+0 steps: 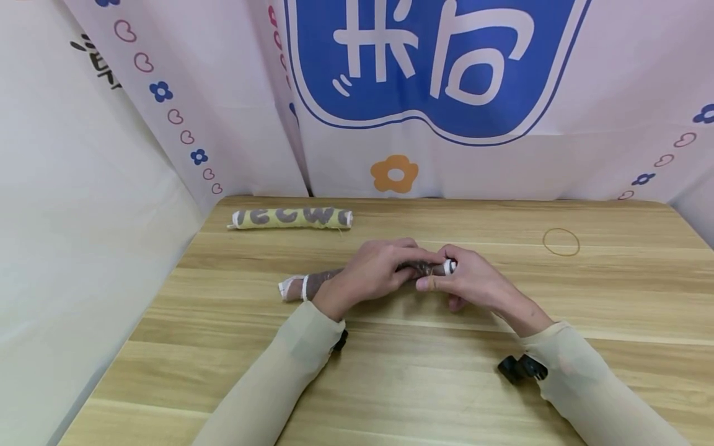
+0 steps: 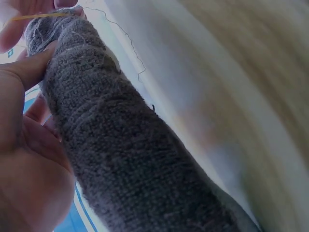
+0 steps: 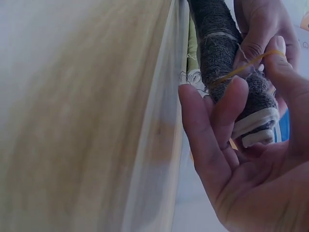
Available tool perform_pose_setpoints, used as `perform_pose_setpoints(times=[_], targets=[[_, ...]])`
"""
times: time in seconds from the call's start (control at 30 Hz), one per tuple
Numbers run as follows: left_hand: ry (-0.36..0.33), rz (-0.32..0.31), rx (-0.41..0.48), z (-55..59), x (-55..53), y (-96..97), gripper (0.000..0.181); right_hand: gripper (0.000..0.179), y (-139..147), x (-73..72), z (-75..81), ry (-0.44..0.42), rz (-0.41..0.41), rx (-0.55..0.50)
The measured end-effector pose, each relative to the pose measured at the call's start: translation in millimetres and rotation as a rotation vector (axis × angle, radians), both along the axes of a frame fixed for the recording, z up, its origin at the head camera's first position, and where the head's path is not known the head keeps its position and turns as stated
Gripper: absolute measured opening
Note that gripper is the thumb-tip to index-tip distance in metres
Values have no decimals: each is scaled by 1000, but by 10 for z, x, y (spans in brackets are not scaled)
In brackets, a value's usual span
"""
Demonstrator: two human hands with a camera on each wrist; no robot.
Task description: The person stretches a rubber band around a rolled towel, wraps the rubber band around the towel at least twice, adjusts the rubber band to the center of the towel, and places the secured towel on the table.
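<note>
Rolled grey towel (image 2: 125,130) lies over the table (image 1: 424,384), long axis roughly left-right; left hand (image 1: 379,269) curls round it about mid-length; right hand (image 1: 474,279), nearer its right end, part-curls there, yellow rubber band (image 2: 43,16) stretched from its thumb.

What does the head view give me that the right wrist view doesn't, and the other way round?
Only the head view: a loose rubber band lying on the tabletop, the lettering along the yellow-green roll, and the far white-trimmed end of the dark roll.

Only the right wrist view, clearly at least: a yellow band stretched between the right hand and the dark roll.

Both: the two hands at the dark roll, its white-trimmed end by the right hand, and at least part of the yellow-green roll.
</note>
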State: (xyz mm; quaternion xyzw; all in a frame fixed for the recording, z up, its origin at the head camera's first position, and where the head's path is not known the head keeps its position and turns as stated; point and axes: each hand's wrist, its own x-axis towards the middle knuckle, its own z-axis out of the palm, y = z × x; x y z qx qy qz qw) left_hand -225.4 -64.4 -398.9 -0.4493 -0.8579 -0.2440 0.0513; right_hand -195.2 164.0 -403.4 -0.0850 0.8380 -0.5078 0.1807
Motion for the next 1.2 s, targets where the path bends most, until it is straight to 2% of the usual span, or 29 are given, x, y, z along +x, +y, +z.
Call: perform_pose_setpoints(times=[0.23, 0.5, 0.6, 0.9, 1.2], targets=[[-6, -22, 48, -1, 1, 18, 30, 61, 8, -2, 2, 17, 3, 25], [-43, -26, 19, -2, -12, 34, 20, 63, -16, 14, 10, 22, -2, 42], [-52, -20, 32, -2, -16, 37, 19, 63, -22, 11, 11, 51, -2, 61], [-55, -2, 199, -32, -48, 13, 14, 59, 29, -25, 40, 168, -38, 130], [-126, 22, 383, -12, -84, -54, 12, 59, 93, -46, 49, 150, -49, 105]])
